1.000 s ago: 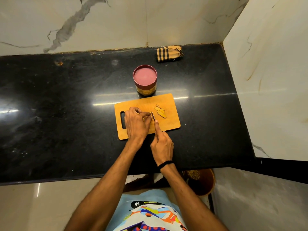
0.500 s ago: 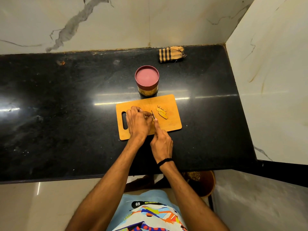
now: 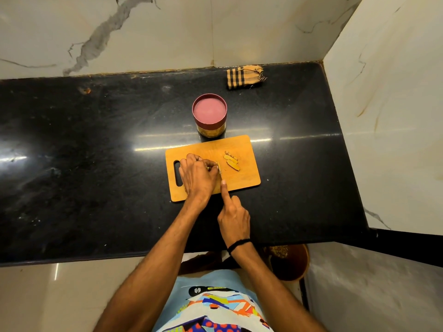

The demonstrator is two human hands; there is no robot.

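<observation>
Top-down head view of a kitchen corner: a black stone counter (image 3: 96, 152) is bordered at the back & right by white marble wall (image 3: 143, 32). A wooden cutting board (image 3: 242, 178) w/ a handle slot at its left end is laid flat nr the counter's middle. The left hand (image 3: 197, 177) is placed on the board's left half, fingers curled down over a yellow-brown root piece (image 3: 214, 167), which is pinned against the board. Most of the piece is hidden, so only a sliver is shown at the fingertips. The right hand (image 3: 233, 218) is closed round the handle of a knife (image 3: 218, 169), w/ the index finger stretched straight fwd along the blade's back; the handle itself is covered by the hand. The blade is set just beside the left fingertips, but its exact contact w/ the piece can't be made out. A few cut slices (image 3: 232, 161) are laid on the board slightly right of the blade, apart from both hands. Just behind the board a jar (image 3: 209, 113) w/ a maroon lid is stood upright, yellowish contents shown through its side. A striped tan & black cloth (image 3: 244, 76) is bunched at the counter's back edge, nr the right corner. Below the counter's front edge a brown bowl (image 3: 291, 264) is partly seen.
</observation>
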